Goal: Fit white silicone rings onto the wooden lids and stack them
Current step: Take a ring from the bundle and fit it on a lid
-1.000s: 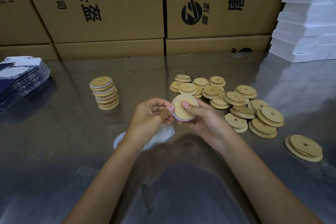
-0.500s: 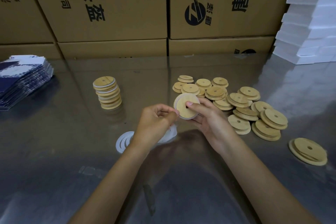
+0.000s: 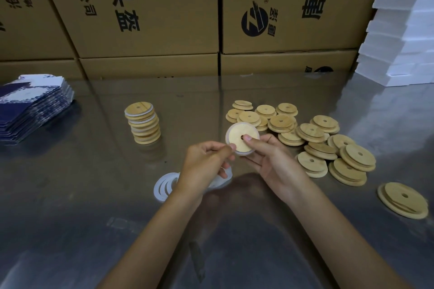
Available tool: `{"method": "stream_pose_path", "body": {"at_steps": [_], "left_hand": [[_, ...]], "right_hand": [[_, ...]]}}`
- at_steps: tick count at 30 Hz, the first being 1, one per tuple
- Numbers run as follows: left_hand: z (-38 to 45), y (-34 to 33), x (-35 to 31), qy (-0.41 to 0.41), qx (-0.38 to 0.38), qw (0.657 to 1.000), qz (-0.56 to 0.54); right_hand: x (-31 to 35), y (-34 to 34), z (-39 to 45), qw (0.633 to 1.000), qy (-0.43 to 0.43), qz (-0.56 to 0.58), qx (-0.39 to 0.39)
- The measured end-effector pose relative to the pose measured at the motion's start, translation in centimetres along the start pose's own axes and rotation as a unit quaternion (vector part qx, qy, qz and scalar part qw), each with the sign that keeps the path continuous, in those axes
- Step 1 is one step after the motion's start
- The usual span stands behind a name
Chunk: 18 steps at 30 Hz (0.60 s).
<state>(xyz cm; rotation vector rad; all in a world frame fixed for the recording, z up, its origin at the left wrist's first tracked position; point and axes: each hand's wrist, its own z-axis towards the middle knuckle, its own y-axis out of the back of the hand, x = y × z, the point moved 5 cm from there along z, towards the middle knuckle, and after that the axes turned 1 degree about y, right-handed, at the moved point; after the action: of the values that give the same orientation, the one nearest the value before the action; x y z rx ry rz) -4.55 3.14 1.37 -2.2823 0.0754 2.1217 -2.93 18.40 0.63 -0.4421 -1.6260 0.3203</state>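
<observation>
A wooden lid point(image 3: 242, 137) is held above the steel table point(image 3: 70, 195) in the right hand point(image 3: 270, 162), thumb pressed by its centre hole; its edge, where a white silicone ring point(image 3: 244, 153) shows, is pinched by the left hand point(image 3: 206, 162); the lid is judged light, stiff and smooth, best gripped across its faces; the ring is judged soft and stretchy, best worked along the rim; spare rings point(image 3: 164, 186) lie below; finished lids are stacked point(image 3: 143, 124) to the left

Two hands, left point(image 3: 206, 162) and right point(image 3: 270, 162), are sharing one ringed lid point(image 3: 240, 138). One stack of finished lids point(image 3: 143, 123) is standing far left. Roughly twenty bare lids point(image 3: 312, 135) are lying right, one more point(image 3: 402, 199) sitting apart, nearer.
</observation>
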Motion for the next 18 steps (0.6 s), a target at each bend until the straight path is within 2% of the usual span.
{"method": "stream_pose_path", "body": {"at_steps": [3, 6, 10, 12, 15, 18], "left_hand": [[0.1, 1.0, -0.9, -0.068, -0.074, 0.995, 0.011], [0.1, 1.7, -1.5, -0.122, -0.100, 0.987, 0.039], [0.2, 1.4, -1.1, -0.061, -0.009, 0.997, -0.039], [0.2, 1.2, -1.0, -0.044, 0.012, 0.997, -0.063], [0.4, 1.8, -1.2, -0.038, -0.020, 0.996, -0.074], [1.1, 4.0, -1.4, -0.053, -0.117, 0.990, -0.055]], "right_hand": [[-0.3, -0.4, -0.2, 0.993, -0.007, -0.122, 0.005], [-0.4, -0.6, -0.3, 0.987, -0.006, -0.162, 0.005], [-0.1, -0.8, -0.5, 0.983, 0.001, -0.181, 0.017], [-0.2, -0.9, -0.4, 0.981, 0.002, -0.193, 0.017], [-0.4, -1.0, -0.4, 0.977, 0.003, -0.213, 0.009], [-0.4, -0.8, -0.3, 0.978, 0.002, -0.207, -0.007]]}}
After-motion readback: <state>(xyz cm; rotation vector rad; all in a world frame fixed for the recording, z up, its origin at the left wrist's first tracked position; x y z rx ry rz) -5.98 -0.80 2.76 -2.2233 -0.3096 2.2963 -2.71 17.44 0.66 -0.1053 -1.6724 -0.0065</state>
